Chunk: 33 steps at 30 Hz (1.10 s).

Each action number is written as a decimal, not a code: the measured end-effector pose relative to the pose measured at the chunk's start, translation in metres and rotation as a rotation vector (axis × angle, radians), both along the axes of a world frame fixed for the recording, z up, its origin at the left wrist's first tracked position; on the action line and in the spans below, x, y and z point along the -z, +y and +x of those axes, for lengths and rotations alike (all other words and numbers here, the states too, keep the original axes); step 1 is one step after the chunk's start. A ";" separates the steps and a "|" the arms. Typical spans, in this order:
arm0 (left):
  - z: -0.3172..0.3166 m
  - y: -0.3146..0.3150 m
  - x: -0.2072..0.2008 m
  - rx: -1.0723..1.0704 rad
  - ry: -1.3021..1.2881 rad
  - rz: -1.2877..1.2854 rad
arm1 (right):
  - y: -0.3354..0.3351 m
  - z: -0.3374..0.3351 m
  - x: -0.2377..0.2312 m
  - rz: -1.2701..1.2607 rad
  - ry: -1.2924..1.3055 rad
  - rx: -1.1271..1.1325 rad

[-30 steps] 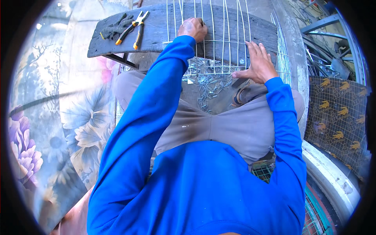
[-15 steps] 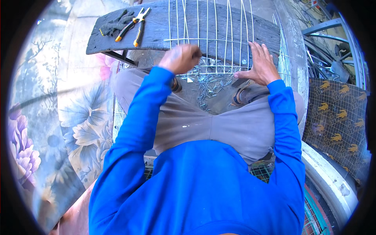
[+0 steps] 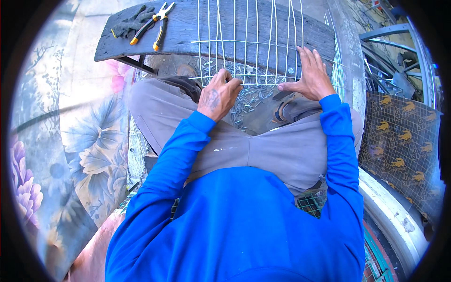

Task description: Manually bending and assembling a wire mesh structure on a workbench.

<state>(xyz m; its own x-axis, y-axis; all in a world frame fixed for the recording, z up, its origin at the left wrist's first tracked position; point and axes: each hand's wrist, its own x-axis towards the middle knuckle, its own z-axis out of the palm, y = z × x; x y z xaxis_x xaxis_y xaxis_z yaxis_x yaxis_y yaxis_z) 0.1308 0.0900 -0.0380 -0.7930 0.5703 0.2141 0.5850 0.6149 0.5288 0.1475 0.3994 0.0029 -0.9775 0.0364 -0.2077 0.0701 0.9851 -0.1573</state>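
Observation:
A grid of thin pale metal wires (image 3: pixel 257 43) lies over the dark bench, its near edge jutting toward my lap. Long wires run away from me, with crosswise wires over them. My left hand (image 3: pixel 218 96) is closed at the near left part of the grid, its curled fingers on the near crosswise wires; the fingertips are partly hidden. At the right edge, my right hand (image 3: pixel 311 77) is open, thumb and fingers spread, with its fingertips against the outermost wire. Pliers (image 3: pixel 154 26) with black and orange handles lie on the bench's left end.
A dark glove (image 3: pixel 133 22) rests beside the pliers on the worn wooden bench (image 3: pixel 181 28). Many short wire offcuts (image 3: pixel 244 101) litter the ground between my legs. Flower-patterned sheeting (image 3: pixel 89 141) spreads at left. At right are a metal frame (image 3: pixel 390 32) and a dark printed sheet (image 3: pixel 399 141).
My left hand has come down from above the grid to its near edge, and its fingers are now on the wires there. The right hand stays nearly in place. The view has shifted slightly.

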 end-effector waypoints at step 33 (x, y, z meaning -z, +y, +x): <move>-0.010 -0.004 0.013 0.033 0.086 0.028 | -0.004 -0.002 -0.006 0.023 -0.007 -0.014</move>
